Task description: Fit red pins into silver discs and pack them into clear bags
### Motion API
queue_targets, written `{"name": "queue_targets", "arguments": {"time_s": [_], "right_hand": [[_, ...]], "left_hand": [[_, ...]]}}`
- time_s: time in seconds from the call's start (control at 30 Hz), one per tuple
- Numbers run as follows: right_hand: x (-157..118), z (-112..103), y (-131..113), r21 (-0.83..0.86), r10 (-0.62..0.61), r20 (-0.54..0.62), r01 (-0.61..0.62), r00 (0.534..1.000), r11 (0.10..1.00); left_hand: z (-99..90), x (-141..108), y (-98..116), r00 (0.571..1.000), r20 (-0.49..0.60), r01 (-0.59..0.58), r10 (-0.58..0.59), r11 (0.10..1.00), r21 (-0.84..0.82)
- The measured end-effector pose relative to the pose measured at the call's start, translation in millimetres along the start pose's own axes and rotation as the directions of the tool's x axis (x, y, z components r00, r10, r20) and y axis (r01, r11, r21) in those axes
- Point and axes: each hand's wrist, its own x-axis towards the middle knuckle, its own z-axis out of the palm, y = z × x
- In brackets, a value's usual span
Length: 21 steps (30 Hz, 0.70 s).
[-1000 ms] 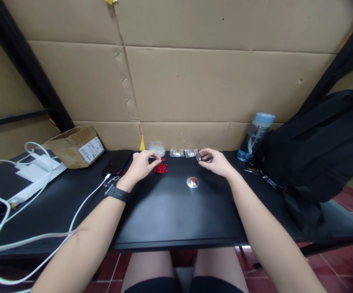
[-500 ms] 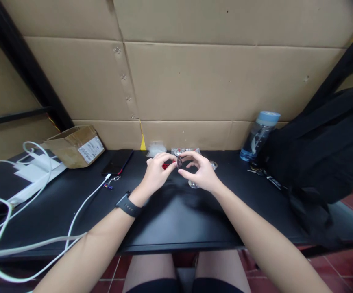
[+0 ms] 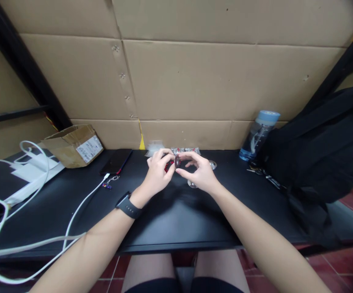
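A small dark round disc [image 3: 177,161] is held up on edge over the middle of the table, between my two hands. My left hand [image 3: 160,169] pinches its left side, with a dark watch on the wrist. From the right, my right hand [image 3: 199,171] grips the disc between thumb and fingertips. Small red items [image 3: 169,165] show behind my left fingers. Beneath and beyond my right hand lie a shiny round piece [image 3: 191,184] and another shiny round piece [image 3: 213,165], both partly covered.
The black table [image 3: 176,228] carries a cardboard box [image 3: 75,146], a phone [image 3: 116,162], a keychain [image 3: 107,184] and white cables [image 3: 83,199] at left. Clear plastic bags [image 3: 185,151] lie by the cardboard wall. At right stand a water bottle [image 3: 258,136] and a black backpack [image 3: 323,142].
The disc and both hands have shifted very slightly left in view. The disc's face has turned a little, and more of the red items shows behind my left fingers.
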Motion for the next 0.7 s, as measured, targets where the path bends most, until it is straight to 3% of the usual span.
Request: {"name": "queue_targets", "arguments": {"time_s": [0.37,0.53,0.7], "right_hand": [[0.0,4.4,6.9,0.215,0.085,0.019,-0.087,0.996,0.973],[1.2,6.0,5.6,0.328,0.188,0.029,-0.187,0.982,0.926],[3.7,2.3,7.4,0.269,0.209,0.082,-0.224,0.974,0.937]], "left_hand": [[-1.3,-5.2,0.9,0.988,-0.099,-0.100,0.122,0.974,0.202],[-0.9,-5.2,0.8,0.981,-0.142,-0.098,0.131,0.970,0.224],[-3.2,-3.5,0.5,0.979,-0.180,-0.055,0.093,0.977,0.204]]}}
